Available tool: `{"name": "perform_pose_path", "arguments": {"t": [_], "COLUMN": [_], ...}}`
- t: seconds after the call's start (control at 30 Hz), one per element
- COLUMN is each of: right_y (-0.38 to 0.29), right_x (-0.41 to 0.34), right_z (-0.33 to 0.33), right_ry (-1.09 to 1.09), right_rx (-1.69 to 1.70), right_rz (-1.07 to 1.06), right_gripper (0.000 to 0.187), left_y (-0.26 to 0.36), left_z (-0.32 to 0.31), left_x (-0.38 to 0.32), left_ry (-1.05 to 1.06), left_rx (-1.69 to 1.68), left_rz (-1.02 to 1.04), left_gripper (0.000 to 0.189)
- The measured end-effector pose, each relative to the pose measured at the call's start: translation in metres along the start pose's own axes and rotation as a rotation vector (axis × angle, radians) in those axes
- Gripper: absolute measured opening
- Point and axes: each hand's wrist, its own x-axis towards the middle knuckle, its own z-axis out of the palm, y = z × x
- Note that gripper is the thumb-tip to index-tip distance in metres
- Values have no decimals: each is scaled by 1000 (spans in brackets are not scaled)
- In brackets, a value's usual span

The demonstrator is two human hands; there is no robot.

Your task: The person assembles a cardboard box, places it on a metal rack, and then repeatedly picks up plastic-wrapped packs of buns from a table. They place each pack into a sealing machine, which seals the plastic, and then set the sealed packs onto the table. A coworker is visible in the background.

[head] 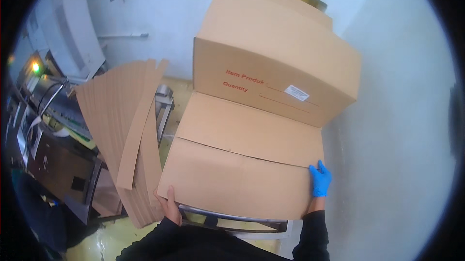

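In front of me lies a brown cardboard box (239,184), its two flaps meeting at a seam that runs across the top. My left hand (170,205), bare, grips the near left corner with the thumb on top. A blue glove covers my right hand (321,181), which holds the right edge close to the end of the seam. Directly behind stands a taller cardboard box (254,79) bearing red print and a white label (296,93). How far the two boxes are joined cannot be told. The fingers under the left corner are hidden.
A steel frame (236,214) shows below the box. To the left, a fanned stack of cardboard sheets (112,126) carries loose cardboard strips (136,141). Machinery (54,163) stands farther left, beside dark clothing, perhaps a person's. A pale wall (392,133) borders the right side.
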Motion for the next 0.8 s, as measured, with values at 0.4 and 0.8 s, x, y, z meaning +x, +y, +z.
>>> {"name": "perform_pose_path", "arguments": {"t": [0.4,0.8], "right_y": [-28,-114], "right_x": [119,-209], "right_z": [95,187], "right_ry": [114,-540], "right_rx": [-778,325], "right_rz": [-477,-601], "right_gripper": [62,15], "left_y": [-26,-101], "left_z": [67,-79], "left_x": [143,76], "left_ry": [-94,-604], "left_rx": [379,1973], "left_rz": [319,382], "left_gripper": [59,61]}}
